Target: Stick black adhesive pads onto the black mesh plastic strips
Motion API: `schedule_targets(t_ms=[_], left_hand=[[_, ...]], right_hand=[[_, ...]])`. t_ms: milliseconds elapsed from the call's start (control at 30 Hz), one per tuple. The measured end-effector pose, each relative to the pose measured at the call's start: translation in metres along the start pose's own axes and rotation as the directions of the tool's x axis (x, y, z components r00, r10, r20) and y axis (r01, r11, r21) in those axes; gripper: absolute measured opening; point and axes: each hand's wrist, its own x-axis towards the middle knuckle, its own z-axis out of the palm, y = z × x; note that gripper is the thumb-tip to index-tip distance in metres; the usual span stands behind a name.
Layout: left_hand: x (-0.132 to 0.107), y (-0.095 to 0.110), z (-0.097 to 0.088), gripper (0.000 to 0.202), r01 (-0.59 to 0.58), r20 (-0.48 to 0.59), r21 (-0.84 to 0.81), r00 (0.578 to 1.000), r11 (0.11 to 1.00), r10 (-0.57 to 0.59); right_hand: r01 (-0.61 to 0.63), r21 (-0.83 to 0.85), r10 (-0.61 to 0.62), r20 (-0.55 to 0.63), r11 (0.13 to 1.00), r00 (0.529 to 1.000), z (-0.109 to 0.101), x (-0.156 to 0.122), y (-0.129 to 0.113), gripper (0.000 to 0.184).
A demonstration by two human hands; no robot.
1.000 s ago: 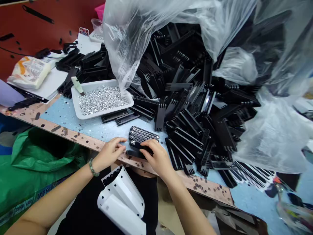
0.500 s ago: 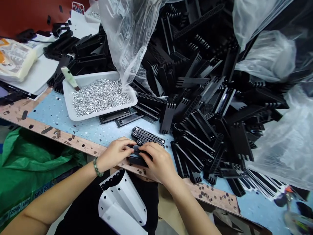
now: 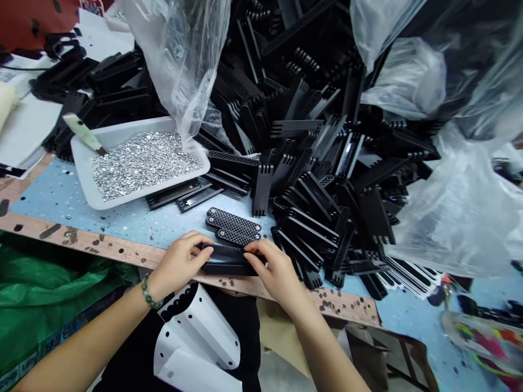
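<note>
My left hand [image 3: 180,261], with a green bead bracelet [image 3: 149,292] at the wrist, and my right hand [image 3: 275,269] hold the two ends of a long black plastic bar [image 3: 229,260] at the table's near edge. Its underside is hidden. Just beyond my fingers lie several black perforated mesh strips [image 3: 232,226], side by side and not touching my hands. A large heap of black slotted comb-like parts [image 3: 310,218] rises to the right of my right hand.
A white tray [image 3: 81,163] of small silver rings holds a green-handled knife [image 3: 84,133]. Clear plastic bags [image 3: 457,212] drape over the heap. A white perforated piece [image 3: 196,332] lies against my lap. A green bag [image 3: 49,272] sits below the left table edge.
My hands have moved apart to the ends of the black bar, which now shows between them. The view has shifted, so the table and tray appear further left.
</note>
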Motion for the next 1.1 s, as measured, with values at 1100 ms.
schedule_targets(t_ms=[1100], left_hand=[[0.002,0.002,0.000,0.017,-0.062,0.011,0.191,0.998,0.980,0.061]], right_hand=[[0.066,-0.456,-0.208,-0.269,0.888,0.940,0.009,-0.025,0.006,0.028]])
